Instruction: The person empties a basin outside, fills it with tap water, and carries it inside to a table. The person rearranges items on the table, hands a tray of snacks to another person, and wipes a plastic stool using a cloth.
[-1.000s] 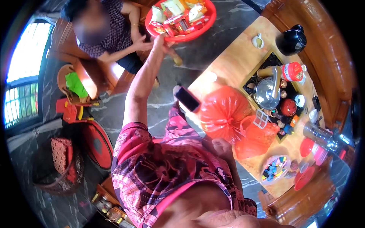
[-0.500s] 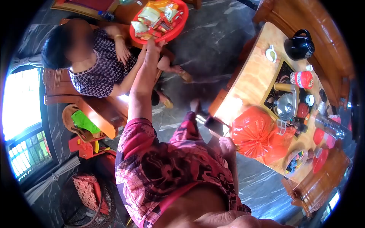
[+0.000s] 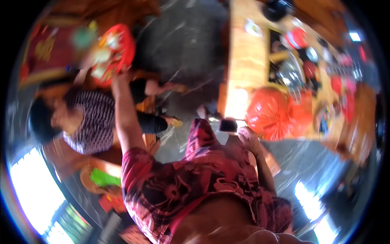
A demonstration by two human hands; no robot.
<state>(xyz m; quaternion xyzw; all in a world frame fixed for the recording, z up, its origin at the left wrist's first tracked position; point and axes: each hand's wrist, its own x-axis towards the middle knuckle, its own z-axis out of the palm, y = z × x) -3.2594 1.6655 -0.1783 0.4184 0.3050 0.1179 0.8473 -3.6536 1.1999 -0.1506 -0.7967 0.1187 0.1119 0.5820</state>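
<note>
My left arm stretches forward, and my left hand (image 3: pixel 121 76) is closed on the near rim of a red plastic basket (image 3: pixel 129 45). Snack packets (image 3: pixel 102 57) in yellow, white and red wrappers fill it; motion blurs them. A seated person in a patterned top (image 3: pixel 91 118) is beside the basket, one arm raised to its far side, the hand smeared. My right hand (image 3: pixel 248 139) is low by the table edge, fingers curled. Just beyond them is a small dark box-shaped object (image 3: pixel 228 125); what the fingers hold is unclear. A knotted red plastic bag (image 3: pixel 268 112) stands close to this hand.
The wooden table (image 3: pixel 239 61) at right carries a small white pitcher (image 3: pixel 253 27), a black kettle (image 3: pixel 278 9), a red-labelled jar (image 3: pixel 296 38) and a glass lid (image 3: pixel 290 72). Wooden chairs and a green cloth (image 3: pixel 105 177) are at left. Dark marble floor (image 3: pixel 183 44) runs between.
The view has turned, shifting the scene. My left hand and the basket are farther left, and the seated person's arm has risen to the basket. My right hand remains beside the red bag.
</note>
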